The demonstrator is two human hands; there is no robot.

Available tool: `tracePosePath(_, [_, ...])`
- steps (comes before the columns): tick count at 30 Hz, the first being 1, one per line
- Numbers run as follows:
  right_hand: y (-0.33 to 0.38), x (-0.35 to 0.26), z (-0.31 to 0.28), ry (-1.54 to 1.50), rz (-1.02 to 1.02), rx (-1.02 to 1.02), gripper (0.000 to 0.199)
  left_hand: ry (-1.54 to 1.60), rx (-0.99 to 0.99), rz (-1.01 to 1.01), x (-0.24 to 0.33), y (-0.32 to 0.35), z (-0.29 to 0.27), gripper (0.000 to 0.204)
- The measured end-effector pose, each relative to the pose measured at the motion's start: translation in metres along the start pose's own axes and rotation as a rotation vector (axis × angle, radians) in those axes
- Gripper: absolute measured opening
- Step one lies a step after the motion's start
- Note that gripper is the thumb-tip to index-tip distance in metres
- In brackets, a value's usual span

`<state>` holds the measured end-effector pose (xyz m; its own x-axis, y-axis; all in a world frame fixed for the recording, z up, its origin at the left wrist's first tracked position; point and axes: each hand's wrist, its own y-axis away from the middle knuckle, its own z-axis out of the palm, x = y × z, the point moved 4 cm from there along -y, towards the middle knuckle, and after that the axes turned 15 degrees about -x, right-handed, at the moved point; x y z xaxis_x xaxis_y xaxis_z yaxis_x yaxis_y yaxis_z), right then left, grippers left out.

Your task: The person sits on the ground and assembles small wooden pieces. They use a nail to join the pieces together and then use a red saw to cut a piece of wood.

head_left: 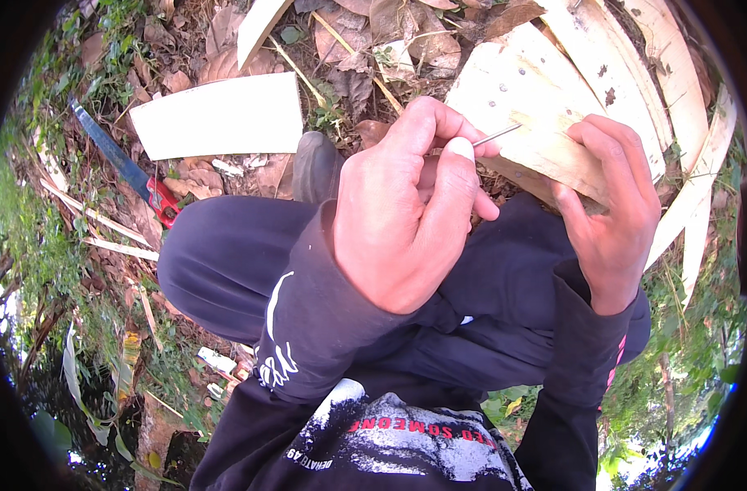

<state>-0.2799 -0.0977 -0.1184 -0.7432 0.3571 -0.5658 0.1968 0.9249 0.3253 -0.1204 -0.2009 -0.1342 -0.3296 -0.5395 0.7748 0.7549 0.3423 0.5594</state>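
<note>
My left hand (410,200) pinches a thin metal nail (503,132) between thumb and forefinger; its point reaches out to the right. Past the nail lies a pale wooden board (525,86) with several small dark spots like nail heads on its face. The board's near edge is in my right hand (615,196), thumb below and fingers curled over the top. The nail overlaps the board in this view; whether they touch, I cannot tell.
A handsaw (115,155) with a red handle lies on the ground at left. Beside it rests a bright, curved wood piece (222,114). More wood strips (676,74) lie at the far right. Dry leaves (349,37) cover the ground, and my bent legs (234,262) are beneath my hands.
</note>
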Motion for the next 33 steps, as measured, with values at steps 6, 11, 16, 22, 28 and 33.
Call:
tracePosePath(6, [0.001, -0.001, 0.001, 0.011, 0.017, 0.01, 0.043, -0.012, -0.015, -0.025, 0.003, 0.0, -0.001, 0.009])
tracePosePath(11, [0.001, -0.001, 0.0, 0.017, 0.014, 0.018, 0.042, -0.074, -0.024, -0.075, 0.007, 0.0, -0.002, 0.009])
tracePosePath(16, [0.002, 0.001, 0.002, -0.006, 0.018, 0.018, 0.042, -0.069, -0.003, -0.03, 0.005, 0.001, -0.001, 0.009])
tracePosePath(22, [0.002, 0.003, 0.001, -0.02, -0.024, 0.017, 0.042, -0.271, 0.054, 0.08, 0.005, 0.0, 0.001, 0.011])
tracePosePath(28, [0.0, 0.003, 0.001, -0.081, -0.025, 0.027, 0.043, -0.844, 0.144, 0.383, 0.023, -0.01, 0.005, 0.013])
tracePosePath(33, [0.001, 0.004, 0.001, -0.082, -0.042, 0.04, 0.042, -0.886, 0.114, 0.423, 0.021, -0.015, 0.012, 0.018])
